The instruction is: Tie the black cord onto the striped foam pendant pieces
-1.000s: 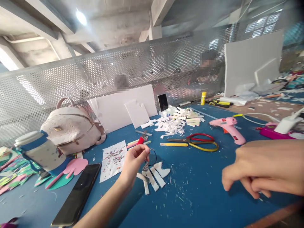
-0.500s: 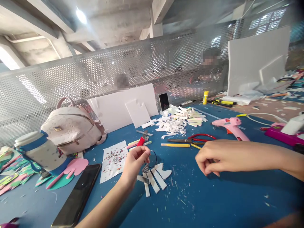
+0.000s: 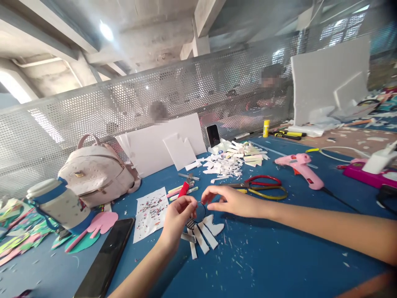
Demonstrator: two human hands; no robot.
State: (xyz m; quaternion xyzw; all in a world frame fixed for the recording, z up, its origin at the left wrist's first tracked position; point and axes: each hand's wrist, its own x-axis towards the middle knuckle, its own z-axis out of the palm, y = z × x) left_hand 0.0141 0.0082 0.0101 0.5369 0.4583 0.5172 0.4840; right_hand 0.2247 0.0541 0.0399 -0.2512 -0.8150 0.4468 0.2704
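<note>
My left hand (image 3: 181,213) pinches a thin black ring (image 3: 205,213) above the blue table. A small piece with black and grey stripes (image 3: 190,224) hangs below its fingertips. My right hand (image 3: 225,200) meets the ring from the right, fingers bent and fingertips close together at its upper edge; the exact contact is partly hidden. Under the hands lie several white foam strips (image 3: 208,236) and a jagged white piece (image 3: 214,225). Just beyond my left hand is a red-handled tool (image 3: 184,189), beside pastel pens.
Scissors (image 3: 268,192) with red and yellow handles lie behind my right hand, near a pink glue gun (image 3: 300,165). White scraps (image 3: 225,163) are heaped farther back. A speckled paper (image 3: 150,213), a phone (image 3: 107,256), a tumbler (image 3: 58,205) and a backpack (image 3: 96,169) stand left.
My right hand has moved left from open table to the black ring and its fingertips now meet it. My left hand keeps its pinch in nearly the same place.
</note>
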